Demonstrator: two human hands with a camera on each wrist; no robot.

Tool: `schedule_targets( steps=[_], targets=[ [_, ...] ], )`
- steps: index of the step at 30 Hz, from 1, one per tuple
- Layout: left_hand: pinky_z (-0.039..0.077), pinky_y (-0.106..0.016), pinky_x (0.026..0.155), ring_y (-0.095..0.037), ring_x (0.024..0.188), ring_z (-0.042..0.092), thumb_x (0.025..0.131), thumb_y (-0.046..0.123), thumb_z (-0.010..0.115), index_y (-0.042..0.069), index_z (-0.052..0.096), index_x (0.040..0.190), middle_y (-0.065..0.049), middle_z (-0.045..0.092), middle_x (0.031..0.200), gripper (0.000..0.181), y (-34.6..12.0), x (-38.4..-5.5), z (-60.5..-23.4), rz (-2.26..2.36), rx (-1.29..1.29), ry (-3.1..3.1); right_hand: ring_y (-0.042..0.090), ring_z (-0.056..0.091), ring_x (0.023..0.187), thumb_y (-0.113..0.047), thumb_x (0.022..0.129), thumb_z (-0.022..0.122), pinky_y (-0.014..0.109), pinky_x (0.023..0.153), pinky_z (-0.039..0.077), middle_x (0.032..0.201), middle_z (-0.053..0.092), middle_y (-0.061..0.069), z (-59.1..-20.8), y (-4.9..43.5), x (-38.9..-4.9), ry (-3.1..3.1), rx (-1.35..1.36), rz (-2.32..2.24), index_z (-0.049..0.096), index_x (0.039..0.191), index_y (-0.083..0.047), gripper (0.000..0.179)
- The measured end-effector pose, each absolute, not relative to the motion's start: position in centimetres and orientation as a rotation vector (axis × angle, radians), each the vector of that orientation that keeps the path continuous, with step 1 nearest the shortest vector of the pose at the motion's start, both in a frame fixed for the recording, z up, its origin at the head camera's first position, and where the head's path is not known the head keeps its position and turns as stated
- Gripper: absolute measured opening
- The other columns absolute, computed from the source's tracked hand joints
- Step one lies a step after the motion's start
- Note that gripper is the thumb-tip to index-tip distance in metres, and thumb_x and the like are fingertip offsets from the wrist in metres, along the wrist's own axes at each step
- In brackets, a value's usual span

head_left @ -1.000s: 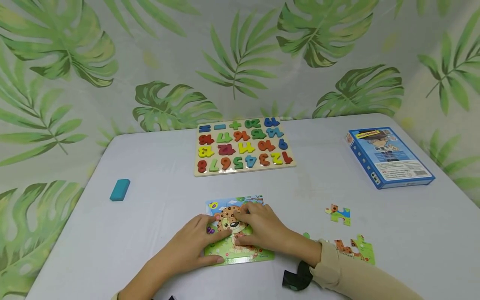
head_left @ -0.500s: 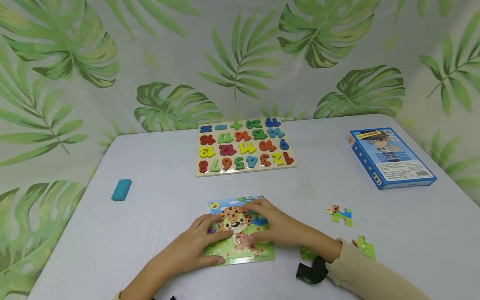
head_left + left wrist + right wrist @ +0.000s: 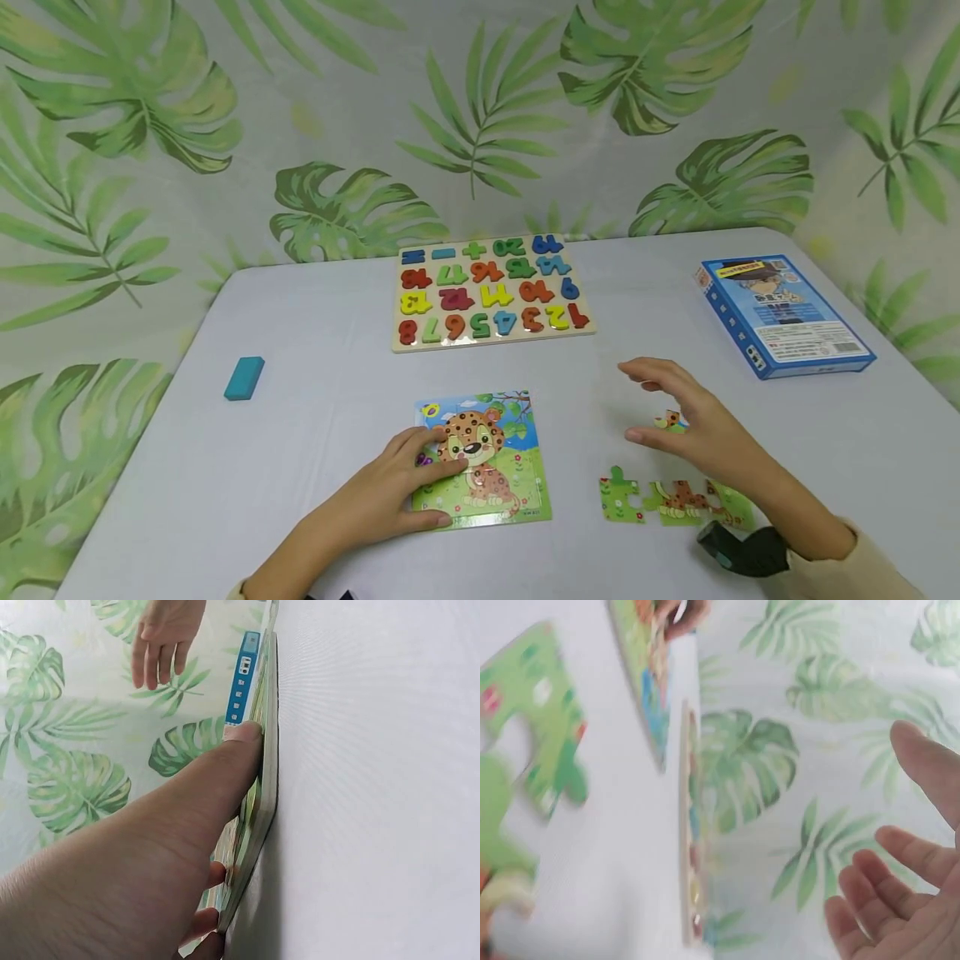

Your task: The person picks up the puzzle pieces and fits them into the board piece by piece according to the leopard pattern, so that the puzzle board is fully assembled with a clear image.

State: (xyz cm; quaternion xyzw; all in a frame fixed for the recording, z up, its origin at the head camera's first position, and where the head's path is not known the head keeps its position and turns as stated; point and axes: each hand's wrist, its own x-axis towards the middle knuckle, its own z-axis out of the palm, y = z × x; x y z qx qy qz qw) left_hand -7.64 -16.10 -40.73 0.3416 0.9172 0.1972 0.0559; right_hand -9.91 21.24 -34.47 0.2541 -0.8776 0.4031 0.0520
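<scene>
A square leopard jigsaw puzzle (image 3: 517, 483) lies in its tray at the front middle of the table. My left hand (image 3: 382, 492) rests on its left side with spread fingers, and in the left wrist view the thumb (image 3: 244, 733) lies along the tray's edge. Off to the right, my right hand (image 3: 697, 417) hovers with fingers relaxed and nothing held. Below it are a green jigsaw piece (image 3: 617, 505), a leopard-body piece (image 3: 681, 505) and a green corner piece (image 3: 737, 508). Another piece (image 3: 667, 419), with brown and blue on it, is partly hidden behind the right hand.
A wooden number board (image 3: 491, 287) with coloured numerals stands at the back middle. At the back right lies a blue box (image 3: 787, 317). A teal block (image 3: 243, 378) sits at the left. A leaf-patterned cloth (image 3: 480, 117) hangs behind the table.
My right hand has left the puzzle and moved right, over the loose pieces, uncovering the puzzle's right side. The left hand stays in place on the puzzle.
</scene>
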Motion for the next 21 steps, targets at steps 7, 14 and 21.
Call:
schedule_targets(
  steps=[7, 14, 21],
  targets=[
    [0.035, -0.042, 0.095, -0.021, 0.130, 0.017, 0.078, 0.062, 0.053, 0.038, 0.045, 0.131, 0.003, 0.023, 0.143, 0.059, -16.1, -7.7, -40.7, 0.601, 1.030, 2.773, 0.002, 0.038, 0.109, -0.004, 0.074, 0.072, 0.028, 0.089, 0.035, 0.126, 0.045, 0.001, -36.4, 25.2, -9.4, -2.677, 0.579, 1.171, 0.043, 0.132, -0.017, 0.067],
    [0.036, -0.042, 0.095, -0.021, 0.130, 0.017, 0.077, 0.061, 0.054, 0.038, 0.045, 0.130, 0.003, 0.024, 0.142, 0.059, -16.1, -7.7, -40.7, 0.619, 1.026, 2.772, -0.004, 0.035, 0.107, -0.013, 0.077, 0.071, 0.029, 0.090, 0.034, 0.126, 0.045, 0.009, -38.8, 27.4, -9.7, -2.765, 0.505, 1.162, 0.042, 0.132, -0.011, 0.062],
    [0.035, -0.042, 0.095, -0.021, 0.130, 0.017, 0.077, 0.061, 0.054, 0.038, 0.046, 0.130, 0.003, 0.024, 0.142, 0.058, -16.2, -7.7, -40.8, 0.630, 1.031, 2.778, 0.030, 0.039, 0.117, -0.030, 0.078, 0.069, 0.042, 0.097, 0.031, 0.127, 0.042, 0.016, -40.1, 28.8, -10.3, -2.967, 0.471, 1.112, 0.042, 0.131, -0.005, 0.065]
  ],
)
